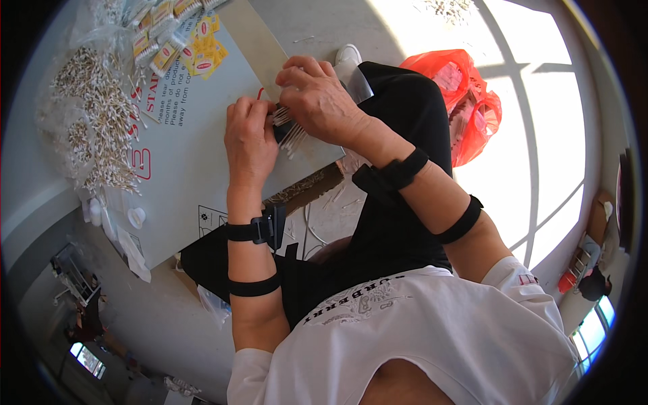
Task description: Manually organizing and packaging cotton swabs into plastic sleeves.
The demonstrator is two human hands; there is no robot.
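Note:
A small bundle of cotton swabs [291, 140] lies between my two hands, over the near right part of a printed board. My right hand [322, 101] curls over the bundle from above, closed on it. At the swabs' other end, the bent fingers of my left hand [250, 138] pinch in close. Something dark shows just under the swabs, too covered to make out. The fingertips of both hands are partly hidden by the knuckles.
A large heap of loose cotton swabs [91, 115] in clear plastic fills the board's left side. Yellow-and-white packets [202, 47] lie at its far edge. An open box of swabs [307, 191] sits under the board [185, 175]. A red plastic bag [482, 111] stands on the floor.

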